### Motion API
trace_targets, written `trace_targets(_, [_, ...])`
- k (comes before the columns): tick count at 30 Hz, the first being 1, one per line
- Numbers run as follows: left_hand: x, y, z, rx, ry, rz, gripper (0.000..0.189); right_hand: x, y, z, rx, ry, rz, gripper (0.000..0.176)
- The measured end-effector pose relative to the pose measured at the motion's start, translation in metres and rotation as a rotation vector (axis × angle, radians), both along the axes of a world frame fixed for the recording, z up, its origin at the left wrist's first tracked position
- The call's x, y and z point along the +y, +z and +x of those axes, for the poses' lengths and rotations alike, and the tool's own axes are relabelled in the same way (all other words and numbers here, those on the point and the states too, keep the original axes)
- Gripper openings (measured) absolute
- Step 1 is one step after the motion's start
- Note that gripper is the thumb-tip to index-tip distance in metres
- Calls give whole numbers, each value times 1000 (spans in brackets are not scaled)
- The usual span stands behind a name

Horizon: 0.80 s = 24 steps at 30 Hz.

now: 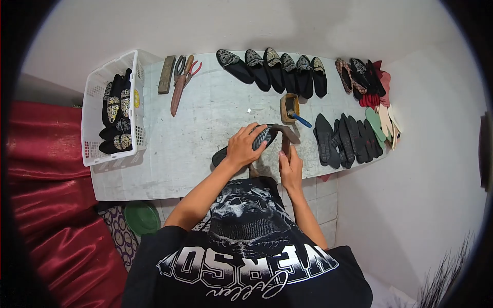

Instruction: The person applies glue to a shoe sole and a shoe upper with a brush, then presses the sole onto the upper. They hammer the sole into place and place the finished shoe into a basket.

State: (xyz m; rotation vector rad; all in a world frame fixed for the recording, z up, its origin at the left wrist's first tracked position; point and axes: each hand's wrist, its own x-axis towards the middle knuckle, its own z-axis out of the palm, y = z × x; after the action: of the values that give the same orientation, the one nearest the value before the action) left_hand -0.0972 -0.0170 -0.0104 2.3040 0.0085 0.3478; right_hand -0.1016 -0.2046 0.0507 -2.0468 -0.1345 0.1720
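My left hand (244,147) is closed over a black shoe (219,155) near the table's front edge, its fingers across the patterned dark part. My right hand (291,168) grips the wooden handle of a hammer (286,147). The hammer's dark head is at the right end of the shoe; whether it touches cannot be made out. Beyond my right hand stands a small glue container (284,109), with a blue-handled brush (302,121) leaning out of it. A brownish support (253,171) shows partly below the shoe.
A white basket (136,110) with several shoes stands at the left. Several finished-looking shoes (257,77) line the back edge. Black soles (324,138) lie at the right beside green and cream pieces (385,123). A sheathed knife (177,96), pliers (192,68) and a block (166,75) lie back left.
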Motion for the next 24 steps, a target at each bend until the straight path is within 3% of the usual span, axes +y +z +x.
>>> trace_targets(9, [14,9,-1,99,-61,-72,59,1,-5,-1,-81,-28,95,31])
trace_targets(11, [27,14,2,285,-198,-130,78,0,0,3,7,15,19,32])
trace_targets(12, [31,18,1,287,-204,-135,78,-2,2,5,91,61,-54,33])
trace_targets(15, [41,21,-1,302,-334,-48,110,0,9,4,110,43,-115,33])
trace_targets(19, [37,20,-2,316,-310,-69,109,4,1,-8,-45,76,-71,33])
trace_targets(24, [35,22,-1,320,-283,-55,109,6,10,-22,43,63,-112,33])
